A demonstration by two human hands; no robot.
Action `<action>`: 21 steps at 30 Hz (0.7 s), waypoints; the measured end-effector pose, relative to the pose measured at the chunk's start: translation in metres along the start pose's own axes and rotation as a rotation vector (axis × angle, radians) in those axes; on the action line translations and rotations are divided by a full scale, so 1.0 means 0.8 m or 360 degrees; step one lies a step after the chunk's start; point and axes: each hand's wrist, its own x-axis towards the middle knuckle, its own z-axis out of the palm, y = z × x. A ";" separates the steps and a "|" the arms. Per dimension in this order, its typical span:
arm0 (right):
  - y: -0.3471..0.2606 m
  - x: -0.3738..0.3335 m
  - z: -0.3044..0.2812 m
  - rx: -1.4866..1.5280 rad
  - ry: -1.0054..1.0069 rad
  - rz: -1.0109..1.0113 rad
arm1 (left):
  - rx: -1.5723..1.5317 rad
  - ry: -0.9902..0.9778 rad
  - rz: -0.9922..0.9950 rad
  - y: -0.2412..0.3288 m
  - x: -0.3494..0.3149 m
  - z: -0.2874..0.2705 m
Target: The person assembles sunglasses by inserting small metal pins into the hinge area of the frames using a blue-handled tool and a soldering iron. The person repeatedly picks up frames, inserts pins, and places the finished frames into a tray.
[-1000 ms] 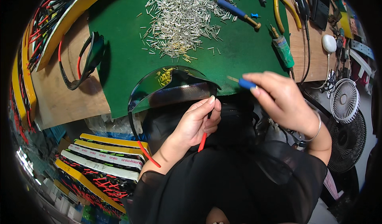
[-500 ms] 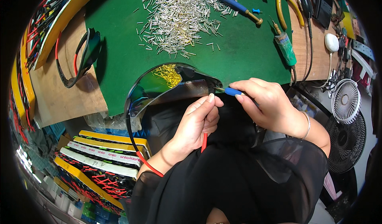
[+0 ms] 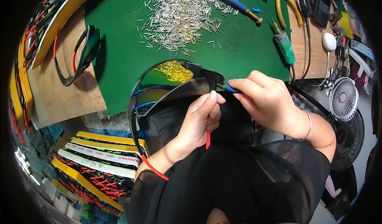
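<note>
Large one-piece-lens sunglasses (image 3: 131,100) with a black frame and red temple tips are in my left hand (image 3: 202,118). Its fingers close around one folded temple, thumb near the hinge, and the red tip pokes out below. The other temple runs down over my left forearm. In the mirrored lens there is a yellow image of small pins. My right hand (image 3: 270,100) pinches a small screwdriver by its blue handle (image 3: 232,89), mostly hidden by the fingers. Its thin metal tip points left at the hinge corner of the frame; whether it sits in a screw, I cannot tell.
On the green mat (image 3: 123,37) lies a heap of silver pins (image 3: 179,17), with a blue-handled tool (image 3: 238,4), yellow-handled pliers (image 3: 279,9) and a green-handled tool (image 3: 285,49). Other sunglasses (image 3: 81,57) stand left. Racks of temples (image 3: 99,156) fill the lower left; fans (image 3: 343,98) stand right.
The sunglasses have tilted a little and shifted slightly right, both hands still at the hinge corner. Less of the screwdriver's blue handle shows past my right fingers.
</note>
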 end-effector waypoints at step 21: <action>-0.016 0.026 -0.012 -0.0236 -0.0399 0.0049 | 0.0027 -0.0228 -0.0149 0.003 0.017 -0.006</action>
